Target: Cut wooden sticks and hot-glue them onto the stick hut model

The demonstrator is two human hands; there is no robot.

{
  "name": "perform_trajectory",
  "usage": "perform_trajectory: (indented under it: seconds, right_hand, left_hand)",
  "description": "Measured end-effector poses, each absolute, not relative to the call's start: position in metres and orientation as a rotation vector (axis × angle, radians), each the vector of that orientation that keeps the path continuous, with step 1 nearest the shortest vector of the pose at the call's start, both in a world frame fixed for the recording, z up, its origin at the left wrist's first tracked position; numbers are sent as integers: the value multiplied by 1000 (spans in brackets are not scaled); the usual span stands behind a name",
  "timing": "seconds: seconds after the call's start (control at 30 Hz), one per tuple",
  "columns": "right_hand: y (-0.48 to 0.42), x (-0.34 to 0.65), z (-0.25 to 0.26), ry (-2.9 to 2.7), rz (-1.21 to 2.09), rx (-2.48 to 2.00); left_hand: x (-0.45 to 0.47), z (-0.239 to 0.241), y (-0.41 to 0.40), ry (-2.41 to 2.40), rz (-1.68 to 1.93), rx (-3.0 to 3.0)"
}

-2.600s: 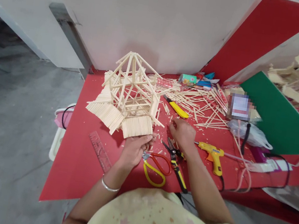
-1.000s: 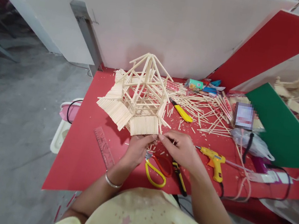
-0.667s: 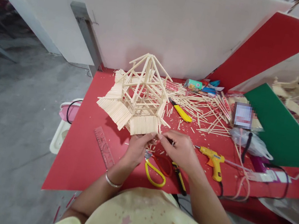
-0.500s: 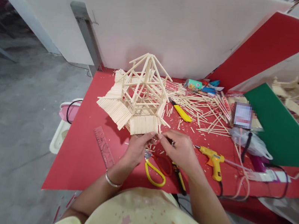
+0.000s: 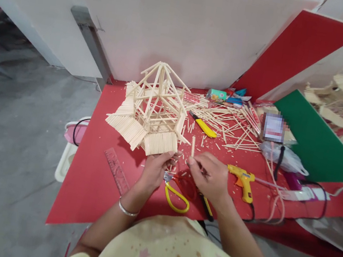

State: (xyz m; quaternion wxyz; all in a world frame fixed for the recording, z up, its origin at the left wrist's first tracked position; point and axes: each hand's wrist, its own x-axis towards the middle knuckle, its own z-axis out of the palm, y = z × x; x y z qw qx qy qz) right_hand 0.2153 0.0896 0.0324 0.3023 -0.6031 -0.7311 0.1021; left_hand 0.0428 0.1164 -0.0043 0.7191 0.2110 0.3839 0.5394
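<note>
A model pavilion of thin wooden sticks [image 5: 159, 96] stands on the red table, with a bare peaked frame on top and slatted panels sloping out below. At the lower edge of its front slatted panel [image 5: 160, 143] is my left hand [image 5: 154, 169], thumb on the near edge and fingers bent around it. To the right, apart from the model, my right hand [image 5: 211, 176] pinches a short wooden stick [image 5: 192, 145] that points upward. Its other fingers are curled in. Yellow-and-red handled scissors [image 5: 176, 199] lie just below and between both hands.
A yellow glue gun [image 5: 244, 181] lies right of my right hand. A yellow utility knife [image 5: 204, 126] and loose sticks [image 5: 233, 125] are behind. A clear ruler [image 5: 116, 169] lies at left. A green board [image 5: 315, 142] leans at right; a white panel [image 5: 187, 31] rises behind.
My right hand has moved away from the panel edge to the right and now shows an upright short stick. My left hand stays at the panel. The whole view has shifted slightly.
</note>
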Motion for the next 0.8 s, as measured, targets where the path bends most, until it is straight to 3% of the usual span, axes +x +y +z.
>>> perform_trajectory:
  seconds: [0.23, 0.8]
  right_hand:
    - [112, 222, 10, -2084, 231, -2184]
    - [137, 219, -21, -2154, 272, -2271]
  left_hand:
    - [43, -4, 116, 842, 1187, 472]
    - [42, -6, 117, 838, 1167, 479]
